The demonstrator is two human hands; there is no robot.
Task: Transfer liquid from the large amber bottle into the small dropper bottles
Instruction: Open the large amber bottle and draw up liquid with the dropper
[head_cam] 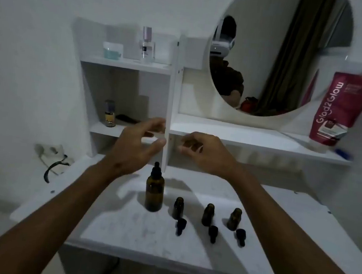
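Observation:
The large amber bottle (154,192) stands upright on the white vanity top (121,226), its black dropper cap on. To its right, three small amber dropper bottles (178,208), (208,214), (234,218) stand in a row, uncapped. A black dropper cap lies in front of each: (180,226), (212,233), (241,236). My left hand (138,144) hovers above and behind the large bottle, fingers spread, holding nothing. My right hand (205,151) hovers level with it to the right, fingers loosely curled and empty.
A white shelf unit (170,104) rises behind the bottles, holding a small spray bottle (110,113), a jar (112,50) and a perfume bottle (147,46). A round mirror (273,53) and a pink tube (339,111) are at right. A wall socket with cable (50,159) is at left.

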